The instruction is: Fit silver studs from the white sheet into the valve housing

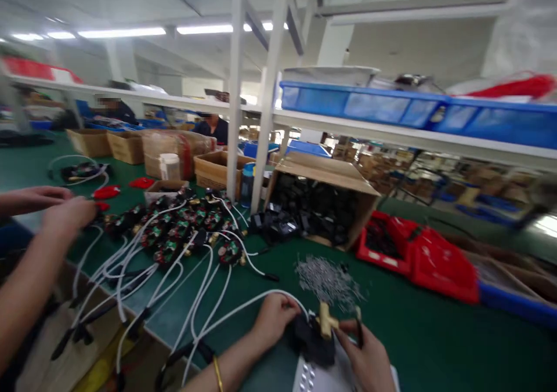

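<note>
My left hand (275, 321), a yellow bangle at its wrist, is closed with its fingertips against the left side of a black housing (311, 341). A white cable (256, 297) arches over that hand to the housing. A brass T-shaped fitting (324, 321) stands at the top of the housing. My right hand (368, 354) is closed to the right of the fitting, fingertips close to it. A slender dark tool (359, 327) with a pale tip sticks up from its fingers; its exact kind is unclear. Under the housing lies a white perforated piece (307, 374), partly hidden by my hands.
Small grey screws or pins (328, 279) lie heaped beyond my hands. Circuit-board assemblies (174, 229) with white cables spread leftward, beside a co-worker's hands (69, 212). A carton of black parts (319, 206), red bins (444, 264) and a shelf post (263, 96) stand behind.
</note>
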Available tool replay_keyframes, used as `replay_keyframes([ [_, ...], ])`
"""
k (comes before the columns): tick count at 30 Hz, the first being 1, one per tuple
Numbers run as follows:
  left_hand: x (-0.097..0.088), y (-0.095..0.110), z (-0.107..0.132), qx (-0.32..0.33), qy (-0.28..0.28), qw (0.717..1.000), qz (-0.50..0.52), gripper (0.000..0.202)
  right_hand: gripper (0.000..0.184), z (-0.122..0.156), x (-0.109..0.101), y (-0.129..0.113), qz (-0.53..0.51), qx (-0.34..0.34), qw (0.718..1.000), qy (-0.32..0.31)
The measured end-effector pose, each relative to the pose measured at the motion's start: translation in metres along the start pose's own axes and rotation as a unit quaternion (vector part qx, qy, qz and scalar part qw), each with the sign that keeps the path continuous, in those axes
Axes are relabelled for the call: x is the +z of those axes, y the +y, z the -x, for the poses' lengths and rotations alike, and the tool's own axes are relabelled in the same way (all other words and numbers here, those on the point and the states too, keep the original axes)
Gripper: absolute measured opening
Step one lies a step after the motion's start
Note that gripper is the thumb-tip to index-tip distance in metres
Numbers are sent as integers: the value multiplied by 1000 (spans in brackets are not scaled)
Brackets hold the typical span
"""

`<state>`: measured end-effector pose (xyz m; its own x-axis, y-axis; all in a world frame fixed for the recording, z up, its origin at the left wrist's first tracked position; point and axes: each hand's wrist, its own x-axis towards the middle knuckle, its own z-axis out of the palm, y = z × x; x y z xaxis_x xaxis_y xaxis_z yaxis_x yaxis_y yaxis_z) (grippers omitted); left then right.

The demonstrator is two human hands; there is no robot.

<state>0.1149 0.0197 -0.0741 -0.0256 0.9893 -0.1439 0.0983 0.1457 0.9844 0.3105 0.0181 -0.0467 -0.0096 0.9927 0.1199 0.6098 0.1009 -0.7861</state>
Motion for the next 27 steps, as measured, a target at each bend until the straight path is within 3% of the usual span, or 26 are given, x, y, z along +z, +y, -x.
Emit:
replay_keyframes([
  [4,0,-12,-9,32,-18,999,-33,17,25,-9,6,14,-41,24,999,0],
  [15,-1,-5,-24,89,-70,989,-91,22,10,-11,12,16,-18,-18,1000,-15],
  [22,-4,-3,-26,138,-112,975,-130,23,17,-6,7,16,14,-94,994,-56],
  [27,-6,-1,-23,187,-114,963,-158,29,20,-5,7,16,33,-97,992,-69],
])
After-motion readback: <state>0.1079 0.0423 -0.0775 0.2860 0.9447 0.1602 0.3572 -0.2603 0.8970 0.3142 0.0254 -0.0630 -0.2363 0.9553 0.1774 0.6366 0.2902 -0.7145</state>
